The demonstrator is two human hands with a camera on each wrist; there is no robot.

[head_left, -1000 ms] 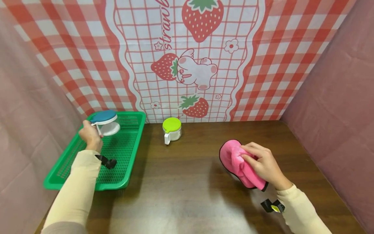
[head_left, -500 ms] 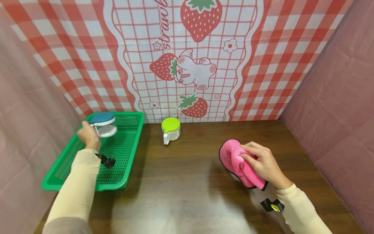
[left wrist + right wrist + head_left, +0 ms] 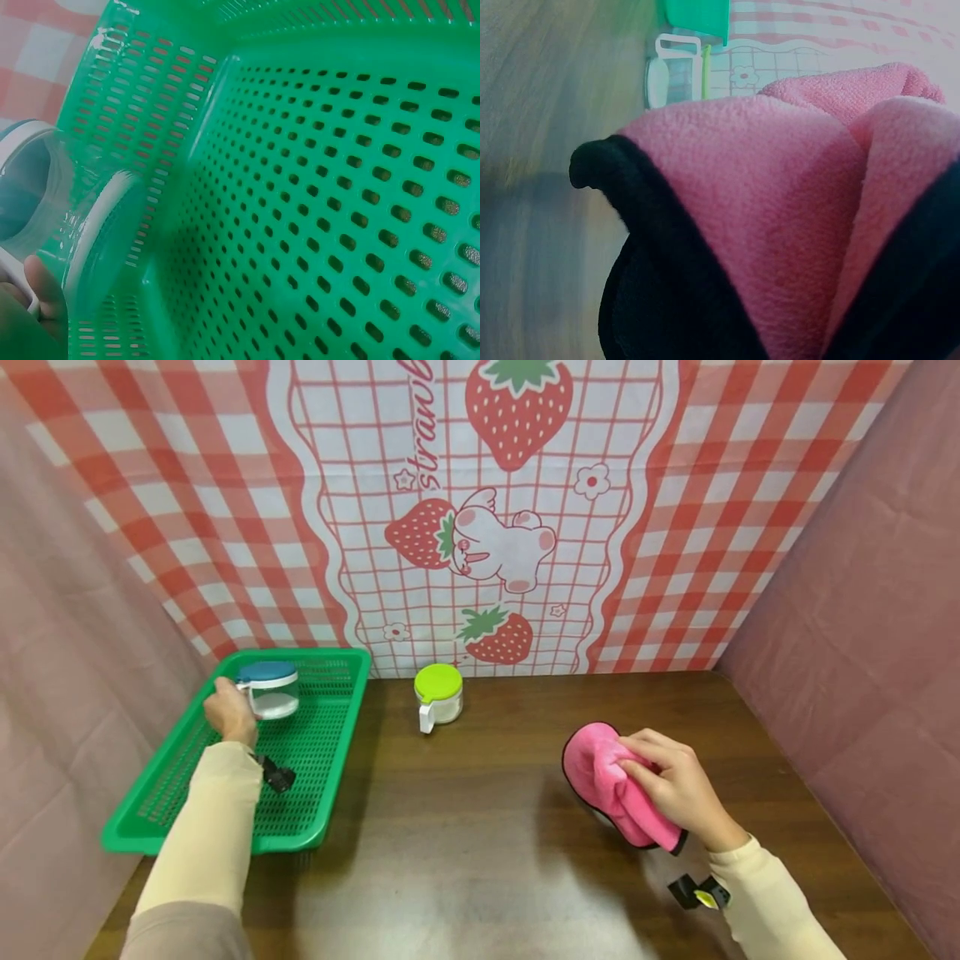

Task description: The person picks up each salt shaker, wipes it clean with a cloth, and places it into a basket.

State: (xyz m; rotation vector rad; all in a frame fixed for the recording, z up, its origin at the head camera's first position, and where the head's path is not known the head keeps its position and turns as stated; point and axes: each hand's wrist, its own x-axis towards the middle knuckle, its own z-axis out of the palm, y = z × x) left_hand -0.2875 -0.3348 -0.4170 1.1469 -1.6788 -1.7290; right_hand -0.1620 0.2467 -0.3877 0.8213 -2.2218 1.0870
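My left hand (image 3: 231,710) grips the white handle of a clear jar (image 3: 274,695) with a blue lid, at the back left inside a green plastic basket (image 3: 347,727). In the left wrist view the jar (image 3: 97,225) tilts close to the basket's perforated wall, white material near its base. My right hand (image 3: 681,789) pinches a bunched pink cloth (image 3: 600,760) with black edging over the right side of the table. Folds of that cloth (image 3: 757,187) fill most of the right wrist view and hide the fingers there.
A second clear jar (image 3: 439,697) with a lime-green lid and white handle stands at the back of the brown table (image 3: 465,827), right of the basket. Behind it hangs a red-and-white checked strawberry cloth (image 3: 502,543). Pink curtains (image 3: 840,610) close off both sides.
My left hand has lowered the blue-lidded jar further into the basket. The right hand and pink cloth stay almost where they were.
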